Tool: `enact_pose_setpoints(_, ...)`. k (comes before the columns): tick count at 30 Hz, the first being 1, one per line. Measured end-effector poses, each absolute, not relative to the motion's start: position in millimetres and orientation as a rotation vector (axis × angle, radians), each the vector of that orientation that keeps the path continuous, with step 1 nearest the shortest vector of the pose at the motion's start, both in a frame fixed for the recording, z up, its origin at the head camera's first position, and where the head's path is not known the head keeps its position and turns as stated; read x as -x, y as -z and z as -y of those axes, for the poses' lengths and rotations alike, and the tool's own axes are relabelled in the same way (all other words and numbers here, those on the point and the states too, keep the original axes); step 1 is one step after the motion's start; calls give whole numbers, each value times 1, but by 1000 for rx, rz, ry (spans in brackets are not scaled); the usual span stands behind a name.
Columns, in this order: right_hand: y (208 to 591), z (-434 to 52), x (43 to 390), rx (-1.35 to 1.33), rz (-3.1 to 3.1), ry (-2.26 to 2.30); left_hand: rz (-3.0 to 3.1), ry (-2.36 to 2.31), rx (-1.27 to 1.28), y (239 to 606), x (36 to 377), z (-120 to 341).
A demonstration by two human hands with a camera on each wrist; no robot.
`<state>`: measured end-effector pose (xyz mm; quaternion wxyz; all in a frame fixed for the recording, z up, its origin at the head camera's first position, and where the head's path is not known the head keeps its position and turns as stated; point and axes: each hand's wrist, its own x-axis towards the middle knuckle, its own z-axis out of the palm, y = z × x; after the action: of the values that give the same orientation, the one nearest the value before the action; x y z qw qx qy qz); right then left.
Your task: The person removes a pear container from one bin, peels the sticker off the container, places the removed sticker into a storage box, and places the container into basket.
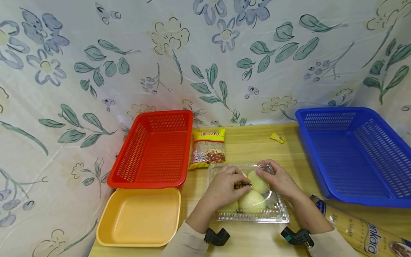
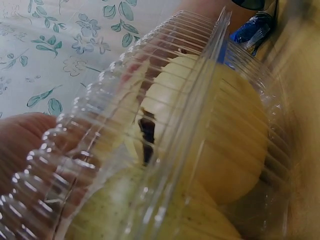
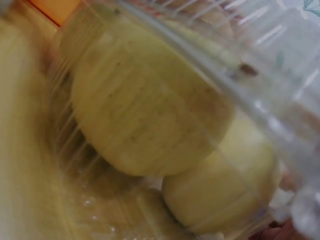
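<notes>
A clear plastic clamshell box with several round, pale yellow-green pears lies on the table in front of me. Across the left part of its lid rests my left hand, beside a small dark label that it partly covers. My right hand grips the far right corner, thumb on the lid and fingers over the back edge. In the left wrist view, speckled pears show through the ribbed wall. The right wrist view is blurred but shows two pears close through the plastic.
A red basket and a yellow tray stand left, a blue basket right. Behind the box lie a bag of dry food and a small yellow packet. A long pasta package lies front right.
</notes>
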<state>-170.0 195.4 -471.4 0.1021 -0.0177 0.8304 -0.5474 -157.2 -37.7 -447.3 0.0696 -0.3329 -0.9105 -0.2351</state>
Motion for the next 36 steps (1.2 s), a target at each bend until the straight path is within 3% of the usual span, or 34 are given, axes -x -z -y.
enact_pose_setpoints(36,471,-195,169,37,-2487,1579,2810,636,1060,446,155,37)
